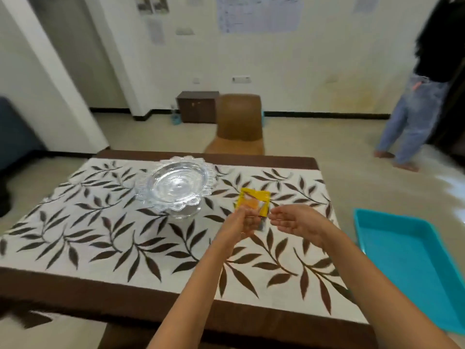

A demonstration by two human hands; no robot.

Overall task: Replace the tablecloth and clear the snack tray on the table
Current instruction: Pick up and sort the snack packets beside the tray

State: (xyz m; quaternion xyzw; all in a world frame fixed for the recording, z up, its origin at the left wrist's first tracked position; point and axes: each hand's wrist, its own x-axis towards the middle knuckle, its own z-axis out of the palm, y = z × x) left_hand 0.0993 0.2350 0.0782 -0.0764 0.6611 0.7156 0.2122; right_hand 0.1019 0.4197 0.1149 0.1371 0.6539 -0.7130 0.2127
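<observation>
A white tablecloth with brown leaves and a brown border covers the table. A clear glass footed snack tray stands on it at the far middle, with nothing in its bowl. My left hand grips a yellow snack packet just right of the tray. My right hand hovers beside the packet with fingers straight and palm turned toward it, holding nothing.
A turquoise plastic tray sits at the table's right side, partly past the edge. A brown chair stands behind the table, with a small dark cabinet at the wall. A person stands at the far right.
</observation>
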